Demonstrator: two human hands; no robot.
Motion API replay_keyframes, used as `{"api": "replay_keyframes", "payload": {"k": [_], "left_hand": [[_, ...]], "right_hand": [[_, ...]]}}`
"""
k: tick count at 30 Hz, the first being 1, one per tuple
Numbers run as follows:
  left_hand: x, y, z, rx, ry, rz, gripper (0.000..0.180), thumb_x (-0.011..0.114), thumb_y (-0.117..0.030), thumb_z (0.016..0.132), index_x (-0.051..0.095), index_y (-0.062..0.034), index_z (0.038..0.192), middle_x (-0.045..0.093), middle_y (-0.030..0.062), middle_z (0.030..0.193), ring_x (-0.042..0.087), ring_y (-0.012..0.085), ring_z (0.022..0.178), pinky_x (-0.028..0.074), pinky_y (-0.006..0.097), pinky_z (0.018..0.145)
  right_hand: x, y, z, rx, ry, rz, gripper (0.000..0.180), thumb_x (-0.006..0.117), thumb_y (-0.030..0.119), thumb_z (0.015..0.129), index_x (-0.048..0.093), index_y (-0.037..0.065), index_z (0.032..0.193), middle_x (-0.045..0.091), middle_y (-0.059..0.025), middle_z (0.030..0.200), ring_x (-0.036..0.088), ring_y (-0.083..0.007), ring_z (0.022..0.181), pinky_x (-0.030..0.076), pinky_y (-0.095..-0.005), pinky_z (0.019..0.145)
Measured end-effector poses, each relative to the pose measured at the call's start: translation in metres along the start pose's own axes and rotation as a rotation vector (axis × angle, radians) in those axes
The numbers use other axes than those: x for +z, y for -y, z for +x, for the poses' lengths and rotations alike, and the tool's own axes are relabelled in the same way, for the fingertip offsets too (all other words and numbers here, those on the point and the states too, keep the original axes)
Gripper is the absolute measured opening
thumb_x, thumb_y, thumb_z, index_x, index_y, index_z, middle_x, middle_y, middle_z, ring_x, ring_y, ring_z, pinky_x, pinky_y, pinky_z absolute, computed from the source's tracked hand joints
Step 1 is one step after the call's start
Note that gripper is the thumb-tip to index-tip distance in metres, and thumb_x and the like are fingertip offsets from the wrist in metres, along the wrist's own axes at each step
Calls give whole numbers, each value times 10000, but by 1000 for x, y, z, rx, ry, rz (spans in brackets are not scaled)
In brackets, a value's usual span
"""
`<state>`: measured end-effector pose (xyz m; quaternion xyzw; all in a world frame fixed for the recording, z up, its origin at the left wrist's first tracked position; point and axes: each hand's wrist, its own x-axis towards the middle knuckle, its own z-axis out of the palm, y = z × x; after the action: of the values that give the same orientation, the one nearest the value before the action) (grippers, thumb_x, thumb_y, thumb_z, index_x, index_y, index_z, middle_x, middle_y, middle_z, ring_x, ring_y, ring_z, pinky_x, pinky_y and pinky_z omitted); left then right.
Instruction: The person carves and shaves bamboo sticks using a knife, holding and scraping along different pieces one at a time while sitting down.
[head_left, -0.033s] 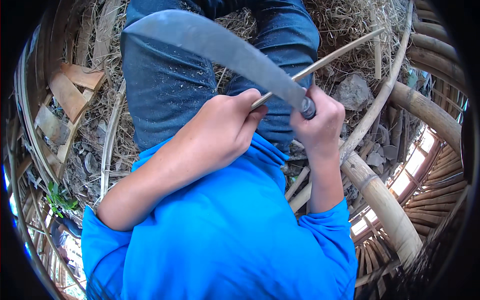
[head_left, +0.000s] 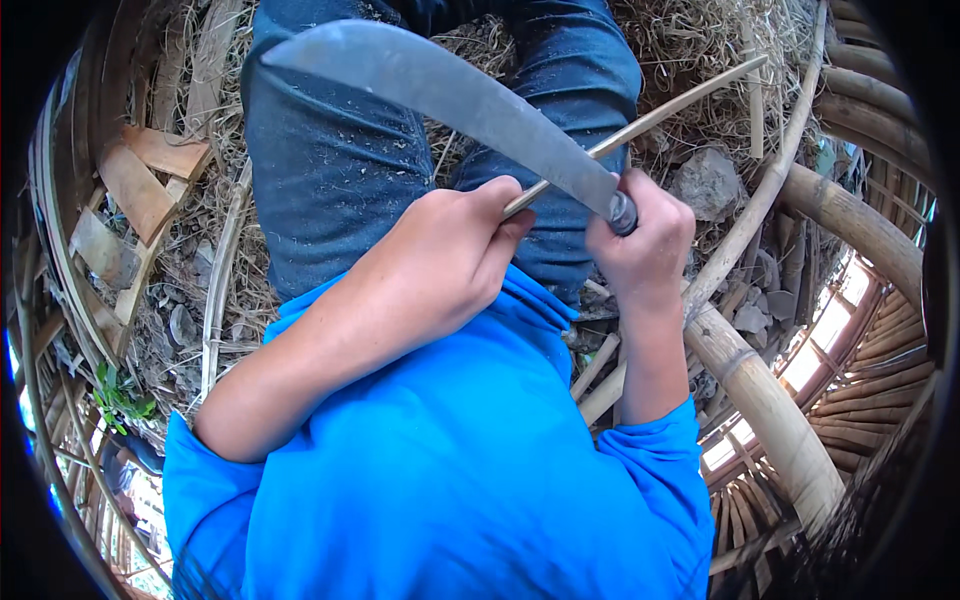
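Observation:
My left hand (head_left: 455, 245) is closed around the near end of a thin, pale wooden stick (head_left: 685, 102), perhaps split bamboo. The stick slants up to the far right over my lap. In my right hand (head_left: 650, 235) is the handle of a machete (head_left: 450, 90), gripped with the fingers wrapped round it. Its broad, curved grey blade reaches to the far left above my jeans (head_left: 335, 190). Close to the handle, the blade crosses over the stick. Most of the handle is hidden by my fingers.
Thick bamboo poles (head_left: 765, 410) and a thin pole (head_left: 750, 225) run along my right side, near a grey stone (head_left: 707, 185). At left lie flat wood pieces (head_left: 137, 193) and a long strip (head_left: 225, 280). Dry straw (head_left: 690, 50) litters the ground.
My right hand and the machete have shifted slightly to the right and a little nearer. The left hand and the stick stay almost where they were.

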<state>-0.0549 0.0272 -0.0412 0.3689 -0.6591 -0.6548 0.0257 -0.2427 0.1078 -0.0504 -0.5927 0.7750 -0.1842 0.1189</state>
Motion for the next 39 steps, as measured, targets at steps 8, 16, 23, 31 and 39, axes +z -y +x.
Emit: {"api": "replay_keyframes", "payload": {"k": [8, 16, 23, 31, 39], "left_hand": [[0, -8, 2, 2, -8, 16, 121, 490, -94, 938, 518, 24, 931, 484, 237, 651, 458, 390, 577, 410, 405, 575], [-2, -9, 0, -19, -4, 68, 153, 490, -121, 941, 511, 28, 910, 491, 254, 655, 500, 443, 625, 410, 423, 577], [-6, -7, -5, 6, -65, 54, 157, 486, -119, 946, 512, 30, 904, 496, 256, 672, 498, 417, 629, 414, 409, 590], [-30, 27, -35, -126, 28, -235, 255, 468, -223, 998, 474, -55, 807, 377, -32, 601, 368, 57, 561, 328, 253, 489], [-40, 21, -20, -212, 222, -462, 270, 437, -331, 1013, 478, -87, 904, 317, -87, 634, 274, 9, 519, 199, 188, 421]], "right_hand": [[-1, -8, 5, -4, -33, -67, 135, 671, 122, 629, 595, 62, 724, 575, -149, 595, 596, -344, 554, 470, -407, 517], [-5, -22, 7, -3, -44, -100, 141, 670, 122, 606, 589, 69, 709, 585, -140, 601, 606, -337, 569, 469, -399, 522], [-5, -19, 16, -38, -52, -161, 133, 669, 161, 648, 600, 69, 715, 602, -145, 622, 624, -339, 600, 480, -400, 538], [-109, -134, 14, 499, -469, -227, 313, 623, 251, 837, 663, -49, 756, 601, -103, 552, 598, -170, 534, 470, -342, 554], [-8, 24, 9, 127, -18, 100, 193, 719, 242, 676, 628, 72, 686, 606, -147, 590, 634, -346, 592, 504, -422, 552]]}}
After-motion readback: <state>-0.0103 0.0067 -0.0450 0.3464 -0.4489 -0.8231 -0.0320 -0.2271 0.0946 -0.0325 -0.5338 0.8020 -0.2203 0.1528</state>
